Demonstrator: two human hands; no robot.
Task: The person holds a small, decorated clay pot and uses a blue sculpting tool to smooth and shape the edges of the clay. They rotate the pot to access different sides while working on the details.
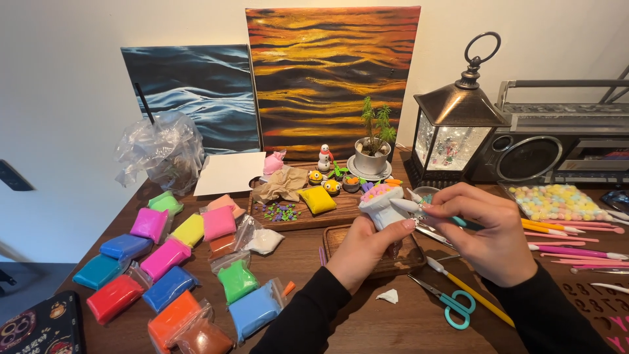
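Note:
My left hand (365, 248) holds a small white clay pot (381, 204) topped with pink, yellow and purple bits, lifted above a small wooden tray (335, 237). My right hand (486, 231) grips a sculpting tool with a white tip and teal handle (419, 208), its tip touching the pot's side. Both sleeves are black. Teal-handled scissors (452, 301) and a yellow-handled tool (472, 292) lie just in front of my right hand.
Several bags of coloured clay (171, 262) cover the table's left. A wooden board (327, 211) with small clay figures, a potted plant (372, 145), a lantern (452, 134) and a radio (557, 141) stand behind. Pink tools (570, 246) lie at the right, two paintings against the wall.

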